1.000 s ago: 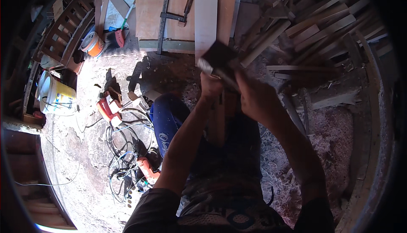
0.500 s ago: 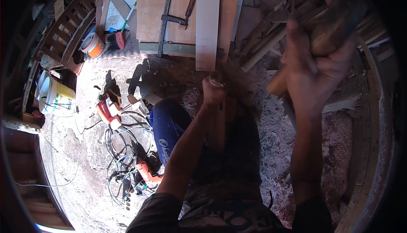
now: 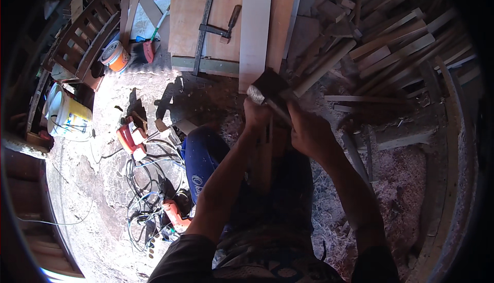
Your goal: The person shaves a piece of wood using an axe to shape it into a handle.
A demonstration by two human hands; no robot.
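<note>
My right hand (image 3: 311, 134) is closed round the handle of a mallet (image 3: 272, 85). Its dark, blocky head is right over my left hand (image 3: 254, 116), whose fist is wrapped around what looks like an upright chisel. Fingers and mallet hide most of that tool, and I cannot tell whether the mallet touches it. Below the fist, a length of wood (image 3: 263, 167) with a dark slot runs between my legs.
A pale board (image 3: 254, 31) lies on a wooden panel ahead, beside a bar clamp (image 3: 216, 30). Scrap timber (image 3: 396, 46) is piled at far right. Tangled cables (image 3: 139, 180), an orange power tool (image 3: 175, 213) and a red-and-white tool (image 3: 131, 138) lie on the left floor. Buckets (image 3: 72, 114) stand further left.
The mallet has swung from raised at the upper right down and left to just over my left fist. My left hand has stayed almost in place, still closed.
</note>
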